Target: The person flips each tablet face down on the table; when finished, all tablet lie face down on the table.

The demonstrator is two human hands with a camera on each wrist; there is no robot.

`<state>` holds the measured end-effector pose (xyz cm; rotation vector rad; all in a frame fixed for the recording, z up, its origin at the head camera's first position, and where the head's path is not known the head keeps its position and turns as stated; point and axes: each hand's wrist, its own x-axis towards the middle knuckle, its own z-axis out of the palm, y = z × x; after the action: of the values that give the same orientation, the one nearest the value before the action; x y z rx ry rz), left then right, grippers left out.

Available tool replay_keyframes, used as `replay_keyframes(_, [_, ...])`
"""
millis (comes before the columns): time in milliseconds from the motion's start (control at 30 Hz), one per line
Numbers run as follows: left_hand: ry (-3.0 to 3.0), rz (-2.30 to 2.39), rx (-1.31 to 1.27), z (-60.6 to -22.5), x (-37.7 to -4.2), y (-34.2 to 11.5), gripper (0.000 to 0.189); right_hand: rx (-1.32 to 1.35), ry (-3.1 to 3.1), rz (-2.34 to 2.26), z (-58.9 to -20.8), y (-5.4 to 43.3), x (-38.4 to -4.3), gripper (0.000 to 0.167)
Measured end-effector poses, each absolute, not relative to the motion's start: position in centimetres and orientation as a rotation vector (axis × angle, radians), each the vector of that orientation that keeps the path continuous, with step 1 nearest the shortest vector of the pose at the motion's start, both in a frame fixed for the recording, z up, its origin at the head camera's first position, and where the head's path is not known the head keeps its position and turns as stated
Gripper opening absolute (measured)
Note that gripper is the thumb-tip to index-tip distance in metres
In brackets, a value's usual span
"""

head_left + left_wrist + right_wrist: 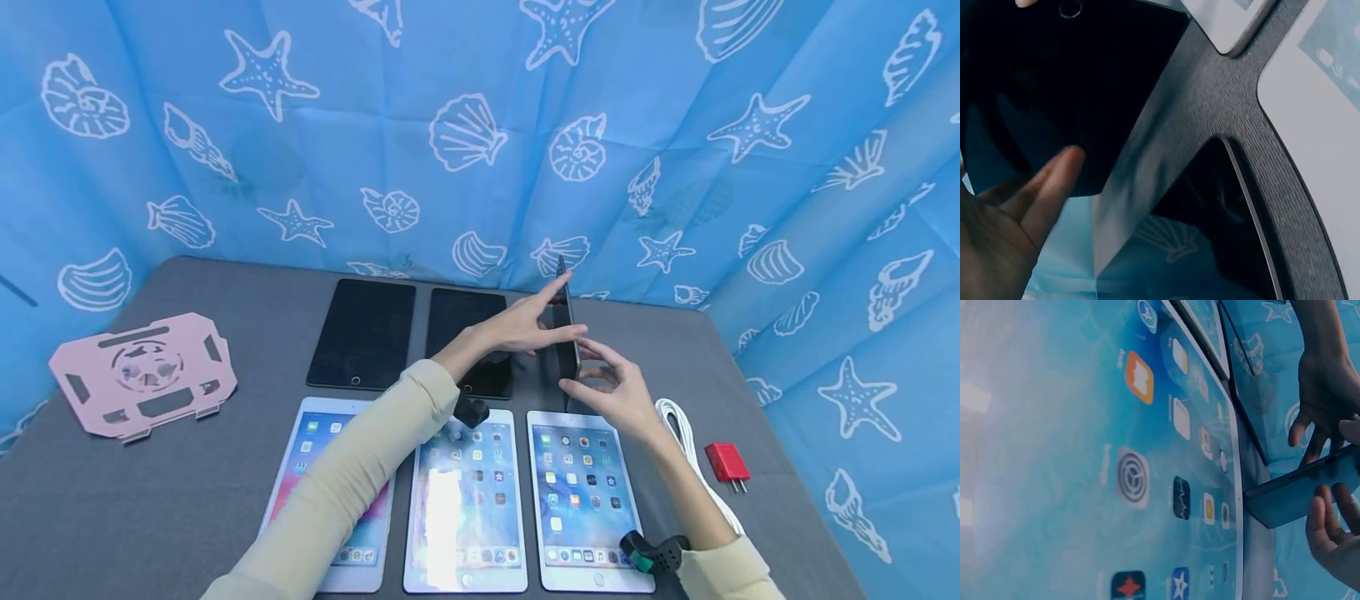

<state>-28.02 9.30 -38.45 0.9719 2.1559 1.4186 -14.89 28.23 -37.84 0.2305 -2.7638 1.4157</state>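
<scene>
A black tablet stands tilted up on edge at the back right of the table, seen nearly side-on in the head view. My left hand holds its upper part, with one finger stretched along the top. At the lower end my right hand grips it, thumb on one side and fingers on the other. The left wrist view shows its dark screen and round home button, with a finger of the left hand in front. In the right wrist view, both hands are around the thin edge of the tablet.
Two black tablets lie flat in the back row. In front are three white tablets with lit screens, the leftmost partly under my left sleeve. A pink case lies left; a white cable and red charger lie right.
</scene>
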Motion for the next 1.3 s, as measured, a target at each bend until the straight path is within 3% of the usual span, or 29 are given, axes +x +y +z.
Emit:
replay_keyframes(267, [2.146,1.383,0.973,-38.0,-28.3,8.0,0.094,0.08,-3.112,1.328,-38.6,28.3,-15.2,0.077])
replay_keyframes(467, [2.001,1.464,0.94,-37.7,-28.5,7.0,0.1,0.058,-3.183,1.299,-39.1,28.2,-15.3,0.076])
replay_keyframes(633, [1.955,1.463,0.871,-38.1,-28.7,6.1,0.111,0.14,-3.157,1.263,-39.3,28.3,-15.7,0.073])
replay_keyframes(867, [1.945,1.39,0.807,-39.7,-28.7,5.9,0.127,0.006,-3.167,1.232,-39.9,28.8,-15.8,0.078])
replay_keyframes(1300, [1.844,1.383,0.749,-40.5,-28.7,5.6,0.12,-0.158,-3.154,1.298,-40.4,29.4,-16.2,0.085])
